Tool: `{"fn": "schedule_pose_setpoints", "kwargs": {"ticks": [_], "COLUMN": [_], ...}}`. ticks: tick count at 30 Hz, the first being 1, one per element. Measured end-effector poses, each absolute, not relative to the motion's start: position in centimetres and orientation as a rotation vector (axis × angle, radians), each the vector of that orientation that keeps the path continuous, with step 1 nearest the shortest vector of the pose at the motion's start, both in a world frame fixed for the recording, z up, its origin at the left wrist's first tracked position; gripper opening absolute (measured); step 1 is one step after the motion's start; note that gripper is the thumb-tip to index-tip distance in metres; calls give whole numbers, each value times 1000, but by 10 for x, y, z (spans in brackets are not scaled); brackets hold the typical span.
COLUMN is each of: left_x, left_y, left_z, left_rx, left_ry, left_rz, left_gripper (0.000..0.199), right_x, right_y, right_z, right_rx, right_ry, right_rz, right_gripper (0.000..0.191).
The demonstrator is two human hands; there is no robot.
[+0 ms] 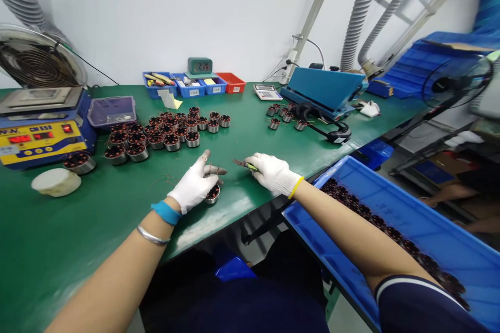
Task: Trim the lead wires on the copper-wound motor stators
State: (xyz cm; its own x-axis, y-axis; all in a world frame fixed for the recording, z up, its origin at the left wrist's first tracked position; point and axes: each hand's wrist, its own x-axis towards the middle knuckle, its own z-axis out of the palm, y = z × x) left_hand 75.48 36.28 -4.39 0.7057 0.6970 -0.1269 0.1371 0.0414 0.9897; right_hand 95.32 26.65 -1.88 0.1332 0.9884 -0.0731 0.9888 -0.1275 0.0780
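Observation:
My left hand (195, 185), in a white glove with greyish fingertips, is at a motor stator (213, 195) with a silver rim and copper windings near the table's front edge. Its thumb and some fingers close about the stator, while another finger sticks out; a thin copper wire seems to run by the fingers. My right hand (272, 171), also gloved, is closed around small wire cutters (251, 166) with green handles. Their dark tips point left towards the stator, a short gap away. The lower fingers of my left hand are partly hidden.
Many stators (167, 132) crowd the green table (128, 234) at left, with a few more (274, 123) by a blue stand (326, 91). A yellow-fronted soldering unit (42, 140) and white round block (57, 182) stand left. A blue tray (449, 239) of dark parts lies right.

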Motion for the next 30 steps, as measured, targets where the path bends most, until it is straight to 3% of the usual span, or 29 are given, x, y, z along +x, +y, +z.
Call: {"fn": "schedule_pose_setpoints", "kwargs": {"ticks": [5,12,20,30], "left_x": [761,758,758,757], "left_y": [356,352,346,343], "left_z": [-48,-43,-31,-26], "left_rx": [1585,1823,2272,2398], "left_ry": [773,1016,1410,1388], "left_rz": [566,477,259,206], "left_gripper": [90,100,56,47], "right_x": [941,929,921,912], "right_y": [269,259,258,267], "right_z": [-3,-8,-6,-5], "right_rx": [2012,2176,2183,2204], "right_ry": [2053,1842,1859,1910], "right_rz": [208,86,55,39], "right_gripper": [32,38,39,37]}}
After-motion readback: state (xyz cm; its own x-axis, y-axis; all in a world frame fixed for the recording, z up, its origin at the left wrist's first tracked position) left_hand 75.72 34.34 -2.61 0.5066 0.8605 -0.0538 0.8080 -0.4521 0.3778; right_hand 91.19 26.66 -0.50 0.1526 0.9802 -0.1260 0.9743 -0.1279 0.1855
